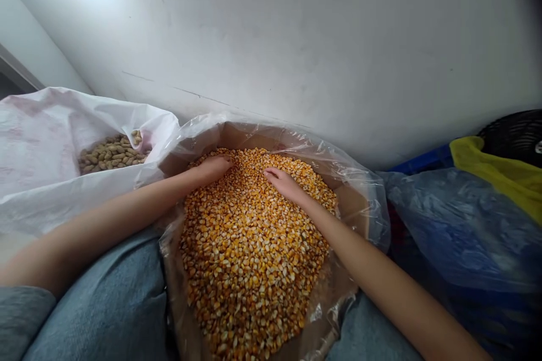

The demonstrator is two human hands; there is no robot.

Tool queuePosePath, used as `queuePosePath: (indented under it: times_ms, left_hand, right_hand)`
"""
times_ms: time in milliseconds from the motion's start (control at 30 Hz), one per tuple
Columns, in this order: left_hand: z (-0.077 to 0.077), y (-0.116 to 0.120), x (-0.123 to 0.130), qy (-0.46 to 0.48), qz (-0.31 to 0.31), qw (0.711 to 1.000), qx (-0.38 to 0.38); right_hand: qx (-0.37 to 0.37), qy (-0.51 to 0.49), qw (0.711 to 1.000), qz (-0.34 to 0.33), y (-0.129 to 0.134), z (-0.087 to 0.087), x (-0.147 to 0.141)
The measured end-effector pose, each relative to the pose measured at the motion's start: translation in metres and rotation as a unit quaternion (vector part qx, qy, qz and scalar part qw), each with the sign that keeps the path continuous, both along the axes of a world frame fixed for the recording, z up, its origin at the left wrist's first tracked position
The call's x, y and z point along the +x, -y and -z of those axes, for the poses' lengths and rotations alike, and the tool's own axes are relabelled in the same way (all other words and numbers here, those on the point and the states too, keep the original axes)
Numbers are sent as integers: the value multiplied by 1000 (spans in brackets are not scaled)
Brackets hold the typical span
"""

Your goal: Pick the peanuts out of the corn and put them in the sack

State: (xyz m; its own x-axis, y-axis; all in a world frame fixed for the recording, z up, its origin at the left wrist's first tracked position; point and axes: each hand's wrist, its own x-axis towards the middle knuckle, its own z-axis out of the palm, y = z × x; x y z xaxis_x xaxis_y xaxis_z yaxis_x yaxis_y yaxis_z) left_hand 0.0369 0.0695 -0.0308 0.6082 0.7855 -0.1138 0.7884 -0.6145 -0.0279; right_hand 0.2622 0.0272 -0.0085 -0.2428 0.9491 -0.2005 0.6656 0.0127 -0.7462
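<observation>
A deep mass of loose yellow-orange dried corn kernels (249,259) fills a cardboard box (249,136) lined with a clear plastic bag (366,203). My left hand (214,168) presses into the far left of the kernels, its fingers sunk from sight. My right hand (285,185) lies palm down on the kernels near the far right, with no separate object visible in it. The two hands are apart. Unshelled peanuts (110,153) lie in a white woven sack (46,152) just left of the box.
A white wall (296,39) rises behind the box. My legs in blue-grey trousers (97,304) flank the box. To the right are a blue plastic bag (457,225), a yellow cloth (495,172), a blue crate edge (423,161) and a round black mesh object (514,135).
</observation>
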Motion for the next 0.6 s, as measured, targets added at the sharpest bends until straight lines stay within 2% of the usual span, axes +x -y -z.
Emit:
queuePosePath:
  times_ms: [100, 233, 333, 400, 467, 600]
  left_hand:
    - [2, 8, 5, -20, -10, 999, 45]
    - [2, 13, 8, -9, -32, 998, 62]
    - [0, 11, 7, 44, -55, 996, 46]
    - [-3, 7, 6, 120, -79, 989, 16]
    - [-8, 3, 5, 218, -118, 968, -29]
    - [-17, -4, 2, 377, -207, 899, -78]
  right_hand:
    - [1, 4, 1000, -21, 1, 3, 2]
    - [5, 17, 1000, -13, -1, 8, 8]
    - [26, 40, 999, 3, -3, 11, 11]
    - [58, 69, 996, -10, -2, 13, 11]
    - [96, 101, 989, -58, 1, 15, 9]
    - [122, 164, 953, -222, 6, 19, -2]
